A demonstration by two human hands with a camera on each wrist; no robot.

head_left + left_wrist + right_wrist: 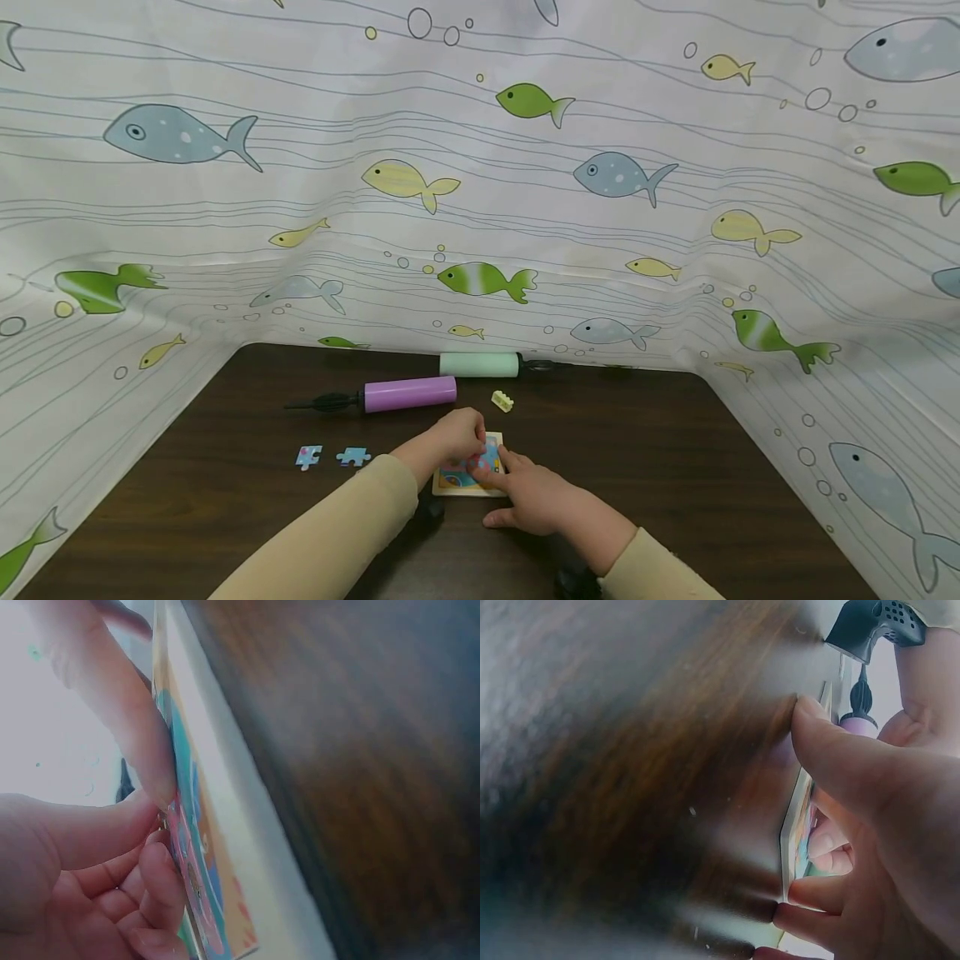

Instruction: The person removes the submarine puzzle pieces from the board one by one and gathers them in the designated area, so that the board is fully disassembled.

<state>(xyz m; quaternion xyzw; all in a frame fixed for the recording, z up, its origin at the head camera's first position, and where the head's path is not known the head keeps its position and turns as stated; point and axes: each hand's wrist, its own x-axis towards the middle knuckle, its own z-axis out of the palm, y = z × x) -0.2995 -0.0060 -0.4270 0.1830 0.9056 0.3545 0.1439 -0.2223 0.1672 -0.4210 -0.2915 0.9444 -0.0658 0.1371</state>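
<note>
A small picture puzzle board (450,481) lies flat on the dark brown table (675,467), near the front middle. My left hand (457,435) hovers over its top edge with curled fingers. In the left wrist view the left hand (161,804) pinches a pink and blue puzzle piece (186,851) between thumb and forefinger, against the board (240,825). My right hand (525,493) rests on the board's right side, forefinger laid straight on the picture and thumb on the table. In the right wrist view the right hand's thumb (832,742) touches the table beside the board's edge (793,825).
Two loose puzzle pieces (308,456) (353,456) lie left of the board. Behind it are a purple hand pump (408,393), a mint-green pump (480,364) and a small yellow brick (502,401). A fish-print curtain (480,208) walls in the table on three sides.
</note>
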